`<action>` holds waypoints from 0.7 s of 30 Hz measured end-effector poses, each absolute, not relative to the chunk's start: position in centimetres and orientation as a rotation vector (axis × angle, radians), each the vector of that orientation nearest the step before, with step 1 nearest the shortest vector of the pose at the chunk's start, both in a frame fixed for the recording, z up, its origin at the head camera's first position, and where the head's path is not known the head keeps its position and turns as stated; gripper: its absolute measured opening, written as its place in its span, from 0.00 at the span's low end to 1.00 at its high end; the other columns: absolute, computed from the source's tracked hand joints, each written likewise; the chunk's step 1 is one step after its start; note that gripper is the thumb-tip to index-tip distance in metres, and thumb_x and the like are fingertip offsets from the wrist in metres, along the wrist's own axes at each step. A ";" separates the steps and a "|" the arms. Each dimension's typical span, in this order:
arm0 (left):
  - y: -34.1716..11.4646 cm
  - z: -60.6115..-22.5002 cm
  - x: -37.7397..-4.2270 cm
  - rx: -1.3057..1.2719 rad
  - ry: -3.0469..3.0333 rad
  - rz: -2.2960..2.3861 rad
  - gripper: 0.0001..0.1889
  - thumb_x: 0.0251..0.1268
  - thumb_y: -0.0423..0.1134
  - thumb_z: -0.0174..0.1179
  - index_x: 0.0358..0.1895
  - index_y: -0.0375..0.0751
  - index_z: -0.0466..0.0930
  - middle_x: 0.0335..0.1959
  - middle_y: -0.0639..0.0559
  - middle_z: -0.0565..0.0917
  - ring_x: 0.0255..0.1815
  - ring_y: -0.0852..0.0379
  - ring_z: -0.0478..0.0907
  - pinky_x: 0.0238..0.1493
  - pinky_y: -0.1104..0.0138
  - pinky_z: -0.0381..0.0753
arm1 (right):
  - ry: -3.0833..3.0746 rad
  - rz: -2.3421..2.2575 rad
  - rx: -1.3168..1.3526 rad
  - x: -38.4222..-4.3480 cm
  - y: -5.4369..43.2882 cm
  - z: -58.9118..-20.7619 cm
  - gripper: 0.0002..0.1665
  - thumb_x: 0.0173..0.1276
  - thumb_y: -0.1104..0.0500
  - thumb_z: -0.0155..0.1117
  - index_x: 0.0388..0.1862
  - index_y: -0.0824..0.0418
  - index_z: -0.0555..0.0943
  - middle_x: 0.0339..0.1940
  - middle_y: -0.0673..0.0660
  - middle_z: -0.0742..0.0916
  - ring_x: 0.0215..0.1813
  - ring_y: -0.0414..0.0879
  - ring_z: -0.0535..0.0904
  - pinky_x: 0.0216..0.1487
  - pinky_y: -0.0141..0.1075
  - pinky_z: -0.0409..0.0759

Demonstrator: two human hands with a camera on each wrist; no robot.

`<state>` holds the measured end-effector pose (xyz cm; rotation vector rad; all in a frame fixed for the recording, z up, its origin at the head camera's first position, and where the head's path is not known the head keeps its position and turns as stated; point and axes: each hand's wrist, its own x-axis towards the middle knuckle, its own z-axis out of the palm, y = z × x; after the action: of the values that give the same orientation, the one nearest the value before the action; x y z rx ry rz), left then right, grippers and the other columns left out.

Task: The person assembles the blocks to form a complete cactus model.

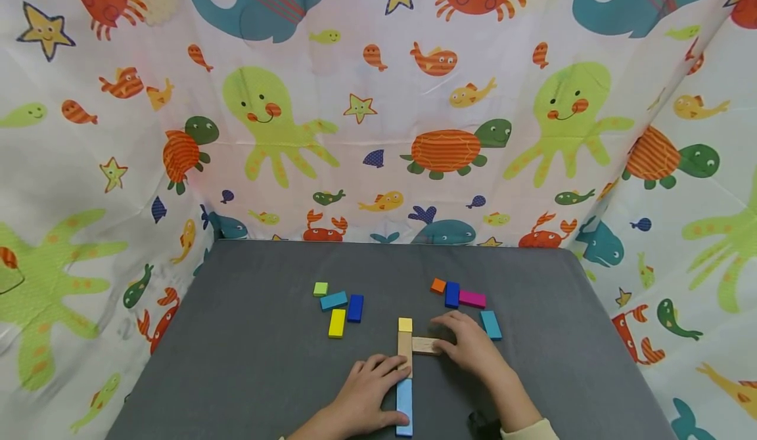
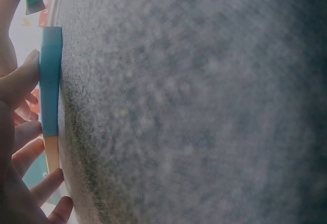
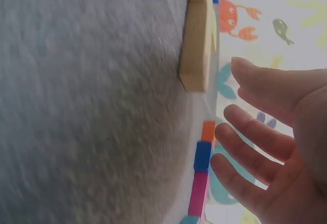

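Observation:
A light blue block (image 1: 404, 400), a plain wooden block (image 1: 405, 343) and a small pale yellow block (image 1: 405, 324) form a straight line on the grey table. Another wooden block (image 1: 423, 345) lies crosswise, its end against the line's right side. My left hand (image 1: 368, 397) rests along the line's left side, fingers spread; its thumb touches the light blue block (image 2: 50, 81) near its close end. Beside the crosswise block's right end is my right hand (image 1: 473, 347), fingers loosely bent. In the right wrist view a gap shows between those fingers and the wooden block (image 3: 194, 45).
Farther back on the left lie a green block (image 1: 321, 289), a teal block (image 1: 334, 301), a blue block (image 1: 355, 308) and a yellow block (image 1: 336, 323). Back right are orange (image 1: 437, 286), blue (image 1: 452, 295), magenta (image 1: 472, 299) and teal blocks (image 1: 491, 325). A sea-animal curtain (image 1: 378, 144) hangs behind.

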<state>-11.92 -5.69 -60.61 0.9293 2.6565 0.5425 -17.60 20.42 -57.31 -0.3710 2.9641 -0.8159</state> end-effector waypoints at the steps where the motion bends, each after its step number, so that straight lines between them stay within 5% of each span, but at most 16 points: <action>1: -5.7 -60.6 -11.9 0.924 2.653 0.539 0.43 0.56 0.78 0.55 0.76 0.70 0.63 0.78 0.69 0.60 0.71 0.55 0.63 0.60 0.49 0.68 | 2.965 -0.819 -0.352 -17.6 20.6 -57.2 0.24 0.60 0.55 0.78 0.56 0.53 0.86 0.52 0.51 0.86 0.56 0.49 0.81 0.61 0.53 0.78; 21: -5.9 -61.0 -12.0 0.940 2.629 0.576 0.43 0.56 0.78 0.54 0.76 0.71 0.62 0.78 0.70 0.59 0.72 0.54 0.62 0.60 0.48 0.68 | 3.046 -0.899 -0.260 -18.1 26.3 -57.0 0.29 0.59 0.60 0.78 0.61 0.57 0.82 0.60 0.60 0.84 0.64 0.61 0.78 0.64 0.61 0.73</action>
<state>-12.03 -5.86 -61.02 0.9397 2.6294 0.5757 -18.10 26.25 -57.05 -0.2595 3.0456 -0.8986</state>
